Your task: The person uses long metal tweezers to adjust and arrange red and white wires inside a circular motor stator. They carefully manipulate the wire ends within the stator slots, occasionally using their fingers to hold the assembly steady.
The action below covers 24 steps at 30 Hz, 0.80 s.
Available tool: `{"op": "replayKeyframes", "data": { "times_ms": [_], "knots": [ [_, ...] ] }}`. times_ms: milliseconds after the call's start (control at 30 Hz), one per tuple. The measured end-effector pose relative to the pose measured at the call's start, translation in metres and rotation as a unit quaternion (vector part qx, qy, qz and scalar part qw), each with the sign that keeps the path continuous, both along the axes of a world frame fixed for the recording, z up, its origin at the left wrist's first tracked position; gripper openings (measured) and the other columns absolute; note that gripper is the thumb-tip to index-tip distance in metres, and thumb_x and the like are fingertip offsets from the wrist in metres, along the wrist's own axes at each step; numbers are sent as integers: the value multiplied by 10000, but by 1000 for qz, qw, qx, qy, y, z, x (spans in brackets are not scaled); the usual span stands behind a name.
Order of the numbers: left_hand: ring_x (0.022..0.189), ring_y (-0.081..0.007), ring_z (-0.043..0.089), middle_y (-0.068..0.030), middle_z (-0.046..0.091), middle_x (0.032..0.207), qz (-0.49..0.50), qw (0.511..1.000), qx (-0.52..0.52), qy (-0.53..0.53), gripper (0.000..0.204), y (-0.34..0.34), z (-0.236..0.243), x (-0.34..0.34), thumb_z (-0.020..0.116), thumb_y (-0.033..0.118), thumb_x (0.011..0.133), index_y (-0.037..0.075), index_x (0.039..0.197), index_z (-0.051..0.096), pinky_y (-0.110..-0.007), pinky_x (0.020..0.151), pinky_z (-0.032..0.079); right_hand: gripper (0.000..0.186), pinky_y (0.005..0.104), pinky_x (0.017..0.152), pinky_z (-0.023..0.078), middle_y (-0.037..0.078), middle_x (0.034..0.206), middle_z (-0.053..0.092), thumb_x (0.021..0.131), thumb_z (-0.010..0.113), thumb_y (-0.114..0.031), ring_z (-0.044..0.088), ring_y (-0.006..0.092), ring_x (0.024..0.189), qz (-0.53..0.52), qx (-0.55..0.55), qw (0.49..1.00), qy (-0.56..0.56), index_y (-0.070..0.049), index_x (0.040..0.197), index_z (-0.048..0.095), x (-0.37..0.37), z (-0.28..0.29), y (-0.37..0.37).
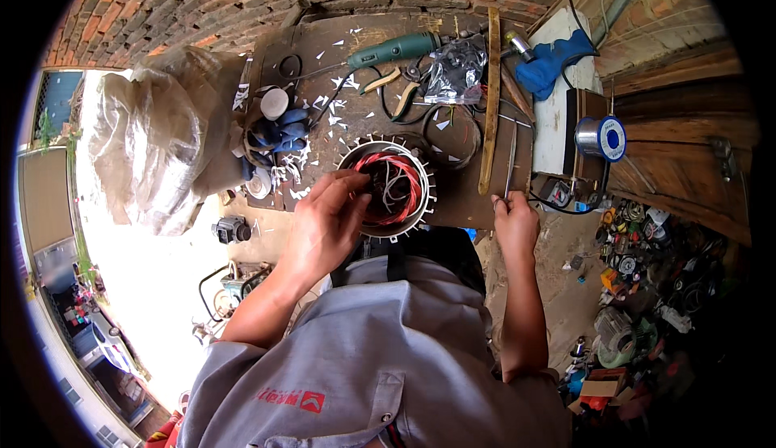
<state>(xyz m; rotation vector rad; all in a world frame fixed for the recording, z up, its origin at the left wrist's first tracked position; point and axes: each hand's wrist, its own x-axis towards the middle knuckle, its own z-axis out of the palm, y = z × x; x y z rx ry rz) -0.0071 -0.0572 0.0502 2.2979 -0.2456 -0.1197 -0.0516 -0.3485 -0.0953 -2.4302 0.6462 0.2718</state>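
Observation:
A round motor stator (425,165) stands at the table's near edge, with white paper tabs sticking out all around its rim. Inside it runs a ring of red wire winding (415,181), and white leads (394,183) loop across the middle. My left hand (327,210) bends over the stator's left side, fingertips and thumb curled together at the winding; what lies between them is hidden. To the right, my right hand (516,215) is closed around the lower end of a thin, pointed metal tool (512,157), held upright beside the table edge.
A green power tool (396,50), yellow-handled pliers (402,100), a bag of dark parts (455,70) and a wooden strip (490,109) lie on the table (323,32) among paper scraps. Solder wire (600,138) and a blue glove (556,64) sit right. A plastic sack (162,133) bulges left.

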Motion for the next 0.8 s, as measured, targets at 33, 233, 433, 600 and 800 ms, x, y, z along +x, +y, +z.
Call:
{"op": "replayKeyframes", "data": {
  "times_ms": [33, 233, 433, 600, 800],
  "knots": [
    [910, -372, 669, -214, 647, 1077, 12, 999, -11, 51, 239, -8, 3, -7, 659, 15, 868, -38, 1100, 632, -401, 795, 540, 230, 496, 691, 507, 132, 840, 703, 874, 679, -287, 673, 377, 798, 30, -25, 999, 11, -66, 921, 636, 4, -6, -5],
    [975, -418, 644, -225, 638, 1151, 105, 992, 47, 45, 411, -38, -10, -39, 635, 72, 880, -23, 1264, 524, -459, 829, 534, 251, 497, 727, 511, 157, 939, 689, 827, 739, -265, 663, 389, 840, 163, -61, 983, 57, -54, 930, 649, 25, -13, -21],
    [790, -324, 673, -184, 658, 1099, 188, 980, 41, 47, 484, -50, -19, -66, 656, 44, 861, 24, 1320, 502, -403, 704, 544, 201, 411, 652, 519, 133, 828, 662, 814, 757, -94, 636, 344, 678, 182, 205, 950, -147, 0, 971, 673, 52, 56, -6],
    [799, -339, 687, -188, 664, 1147, 217, 972, -11, 85, 506, -56, -26, -74, 620, 17, 855, 41, 1343, 486, -418, 689, 549, 210, 379, 692, 507, 103, 905, 653, 778, 730, -14, 617, 287, 783, 499, 165, 790, -317, -16, 982, 681, 104, 123, 50],
    [888, -408, 667, -222, 659, 1081, 228, 957, -68, 164, 484, -52, -22, -65, 579, 20, 836, 3, 1310, 481, -477, 728, 552, 272, 375, 799, 440, 73, 1038, 614, 764, 632, -52, 559, 241, 933, 679, 54, 688, -251, -35, 1030, 685, 124, 117, 89]
  ]
}}
